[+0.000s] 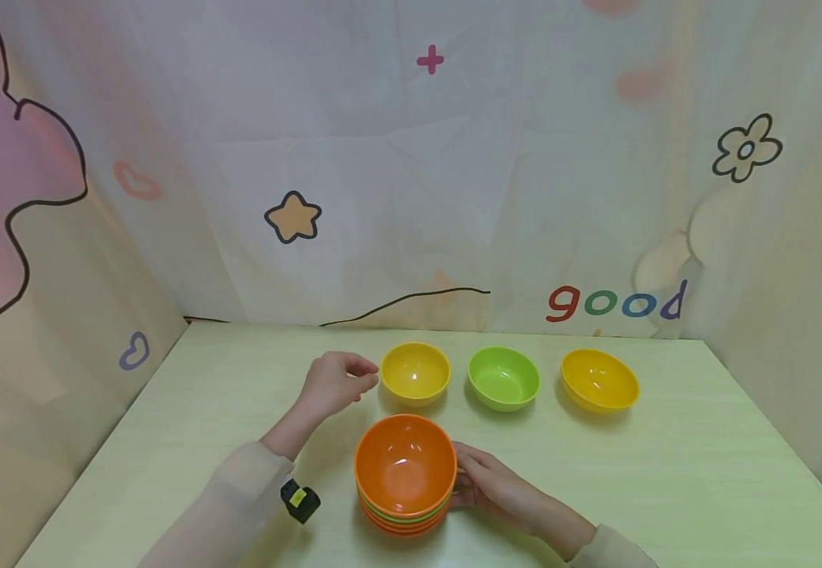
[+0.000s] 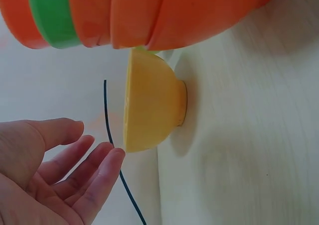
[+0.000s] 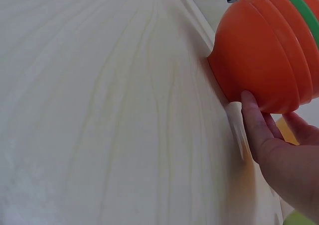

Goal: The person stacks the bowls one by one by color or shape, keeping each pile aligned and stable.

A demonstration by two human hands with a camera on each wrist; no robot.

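Head view: the left hand [image 1: 336,383], fingers loosely parted, is beside the yellow bowl [image 1: 415,375]; the right hand [image 1: 492,485] rests unclenched against the stack [image 1: 405,465]. The yellow bowl seems light, stiff, slick; pinch its rim left-hand side.

A left hand [image 2: 60,177], fingers loosely bent, hangs beside a round yellow bowl [image 2: 152,103] on a pale wood-grained bench [image 2: 249,135], near a stack of nested orange bowls [image 2: 199,11] with a green bowl [image 2: 52,16] among them.

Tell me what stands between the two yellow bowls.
A green bowl stands between the left yellow bowl and the right yellow bowl, apart from both; the head view shows it.
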